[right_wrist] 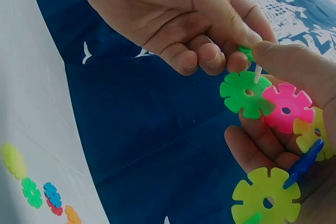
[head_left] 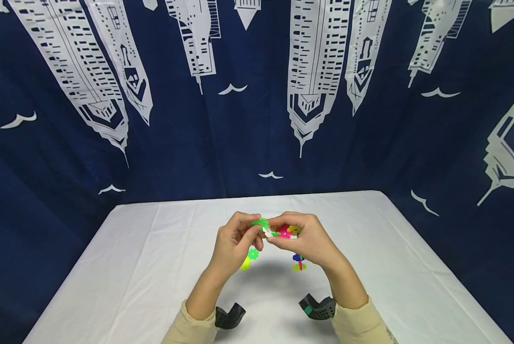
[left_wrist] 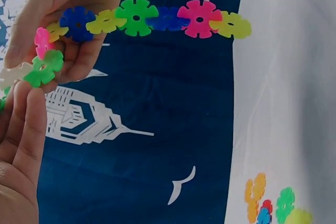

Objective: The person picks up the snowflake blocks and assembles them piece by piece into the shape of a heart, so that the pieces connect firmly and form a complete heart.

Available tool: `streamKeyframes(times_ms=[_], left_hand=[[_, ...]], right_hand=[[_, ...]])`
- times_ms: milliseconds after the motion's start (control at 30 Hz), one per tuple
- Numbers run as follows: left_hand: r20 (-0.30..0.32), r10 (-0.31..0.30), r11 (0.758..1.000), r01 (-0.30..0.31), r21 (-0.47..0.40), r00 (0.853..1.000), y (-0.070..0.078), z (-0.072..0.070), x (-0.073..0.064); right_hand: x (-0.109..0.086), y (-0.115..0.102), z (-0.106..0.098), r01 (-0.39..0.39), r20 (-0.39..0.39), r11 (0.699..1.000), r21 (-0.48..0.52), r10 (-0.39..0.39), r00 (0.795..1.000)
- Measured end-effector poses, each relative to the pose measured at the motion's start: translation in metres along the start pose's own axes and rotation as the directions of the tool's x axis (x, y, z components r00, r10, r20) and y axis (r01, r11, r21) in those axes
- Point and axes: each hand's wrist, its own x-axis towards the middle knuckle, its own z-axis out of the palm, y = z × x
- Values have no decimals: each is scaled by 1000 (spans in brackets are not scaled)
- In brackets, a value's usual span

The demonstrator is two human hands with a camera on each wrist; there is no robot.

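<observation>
My left hand (head_left: pixel 233 243) pinches a green flower-shaped disc (head_left: pixel 261 222) between thumb and fingers. Facing it, my right hand (head_left: pixel 304 239) holds a chain of slotted flower discs, its thumb and fingers at the white disc (right_wrist: pixel 258 73). That white piece is slotted to a second green disc (right_wrist: pixel 244 95), followed by a pink disc (right_wrist: pixel 287 107). Yellow, blue, green and pink discs continue the chain; in the left wrist view it runs past the right palm to a yellow end disc (left_wrist: pixel 240 25). Fingers partly hide the join between the hands.
A white-covered table (head_left: pixel 154 267) lies below the hands. Loose discs rest on it: a green one (right_wrist: pixel 31 192), a yellow one (right_wrist: pixel 13 160), a blue one (right_wrist: pixel 52 194) over red, and orange ones (left_wrist: pixel 255 195). A dark blue patterned cloth (head_left: pixel 240 143) hangs behind.
</observation>
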Motion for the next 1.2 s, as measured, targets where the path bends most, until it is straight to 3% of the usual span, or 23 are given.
streamKeyframes(times_ms=[200,533,833,1200], left_hand=[[10,14,1000,-14,-3,1000,1,-2,0],[-54,-102,995,103,8,993,5,0,-1],[-80,-122,993,121,-10,989,4,2,-1],[-59,-148,988,145,-48,987,4,1,-1]], right_hand=[[0,3,2,-4,5,1000,-4,4,1000],[1,3,4,-38,6,999,-26,38,999],[1,2,4,-45,5,999,-2,45,999],[1,3,3,-39,-7,999,2,39,999]])
